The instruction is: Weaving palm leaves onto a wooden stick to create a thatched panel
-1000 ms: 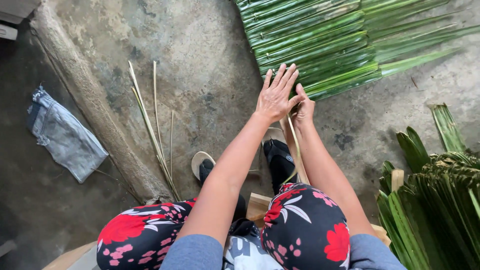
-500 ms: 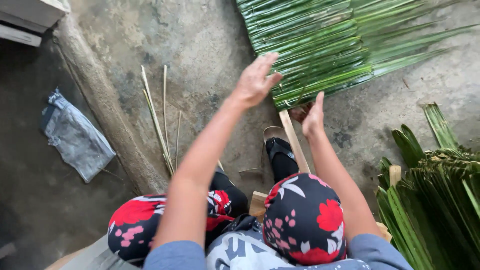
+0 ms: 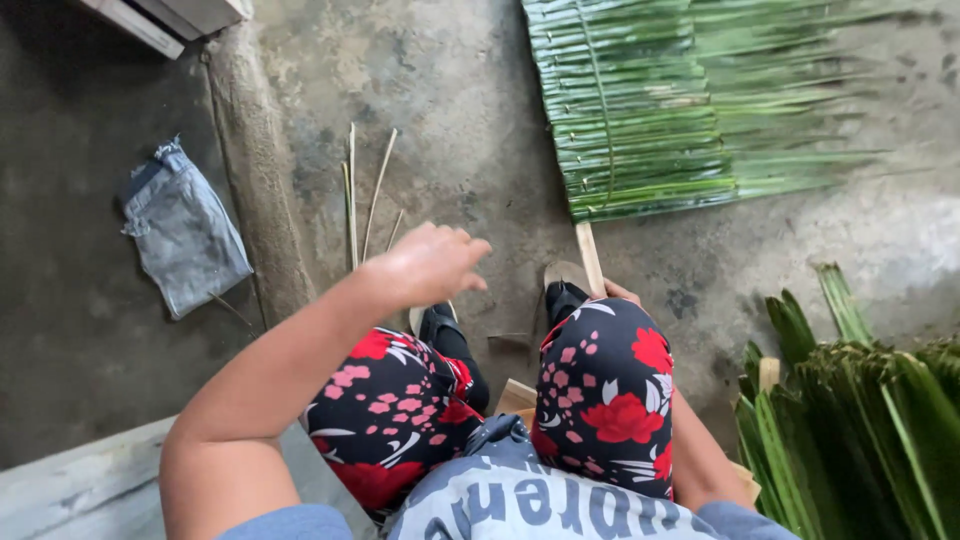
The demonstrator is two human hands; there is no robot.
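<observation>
A panel of green palm leaves point(image 3: 640, 110) stitched side by side lies on the concrete floor ahead of me, with a wooden slat point(image 3: 590, 255) sticking out of its near edge. My left hand point(image 3: 430, 265) hovers in the air above my left knee, fingers loosely bent and apart, holding nothing. Only a sliver of my right hand point(image 3: 622, 292) shows behind my right knee, close to the near end of the slat; its fingers are hidden. I sit with legs in red-flowered black trousers.
A heap of loose green leaves point(image 3: 860, 430) lies at my right. A few thin pale sticks point(image 3: 360, 200) rest on the floor to the left, beside a raised concrete ridge point(image 3: 255, 190) and a crumpled denim cloth point(image 3: 185, 230). Sandals point(image 3: 565, 275) are on my feet.
Both hands have drawn back from the edge of the leaf panel. The left hand swung left and toward my knee; the right hand dropped behind my right knee.
</observation>
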